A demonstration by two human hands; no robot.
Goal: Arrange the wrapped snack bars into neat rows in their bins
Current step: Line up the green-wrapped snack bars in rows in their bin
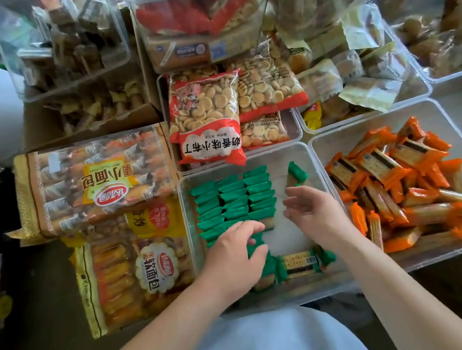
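Rows of green bars [234, 201] stand on edge against the clear bin's [286, 244] left wall, packed tight.
Near edge: left grip [233, 253] pinches one, probably to extend a row; right grip [314, 210] hovers slack, empty.

A clear plastic bin [287, 240] holds green-wrapped bars [234, 201] standing on edge in three tight rows along its left side, with one loose green bar [296, 175] tilted near the far right and another bar [298, 264] lying flat against the near wall. The left hand [235, 249] curls over the near end of the rows, pinching a green wrapper between thumb and fingers, while the right hand [314, 213] hovers over the bare floor of the bin with relaxed fingers. Just to the right, a second clear bin [457, 120] holds orange-wrapped bars [397, 184] in a loose jumble.
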